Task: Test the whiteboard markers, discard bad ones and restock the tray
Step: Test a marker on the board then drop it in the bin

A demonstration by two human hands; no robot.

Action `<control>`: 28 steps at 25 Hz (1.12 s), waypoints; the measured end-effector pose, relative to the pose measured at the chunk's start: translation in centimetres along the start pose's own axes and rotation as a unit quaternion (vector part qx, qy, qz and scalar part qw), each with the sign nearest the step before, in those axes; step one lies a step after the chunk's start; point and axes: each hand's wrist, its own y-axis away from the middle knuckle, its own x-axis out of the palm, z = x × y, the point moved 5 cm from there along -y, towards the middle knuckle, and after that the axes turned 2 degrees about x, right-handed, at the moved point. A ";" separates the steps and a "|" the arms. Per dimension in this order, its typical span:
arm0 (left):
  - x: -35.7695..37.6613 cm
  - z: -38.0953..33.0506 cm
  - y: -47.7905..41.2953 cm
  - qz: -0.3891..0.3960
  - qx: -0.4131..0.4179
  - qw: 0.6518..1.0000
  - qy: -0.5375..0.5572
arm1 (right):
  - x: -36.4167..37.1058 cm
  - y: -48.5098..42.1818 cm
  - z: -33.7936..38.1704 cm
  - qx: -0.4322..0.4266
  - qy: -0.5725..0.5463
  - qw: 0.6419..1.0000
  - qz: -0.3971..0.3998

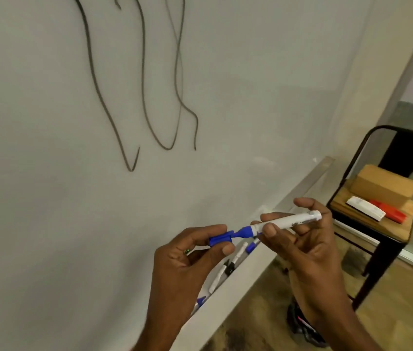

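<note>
A white marker with a blue neck (286, 221) lies level between both hands, in front of the whiteboard (48, 198). My right hand (301, 239) pinches its white barrel. My left hand (187, 259) pinches the blue cap (221, 239), which sits at the marker's tip; whether it is fully seated I cannot tell. Below the hands, the whiteboard tray (246, 272) holds several more markers (228, 268), white-bodied with black or blue ends. Dark wavy test lines (144, 97) run down the board.
A black metal chair (377, 224) stands at the right with a cardboard box (385, 186), a white box (366, 211) and a red box (390, 211) on its wooden seat. A dark object (301, 323) lies on the floor under the tray.
</note>
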 end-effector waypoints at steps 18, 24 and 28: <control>19.3 18.7 3.1 0.233 -0.288 0.924 -0.096 | -21.3 0.5 -10.4 0.172 0.001 0.976 -0.130; 29.3 23.1 3.6 0.256 -0.345 0.895 -0.116 | -31.8 -0.7 -13.2 0.230 -0.017 0.949 -0.215; 34.1 24.9 4.6 0.292 -0.377 0.874 -0.097 | -37.6 -1.6 -14.3 0.326 -0.053 0.917 -0.225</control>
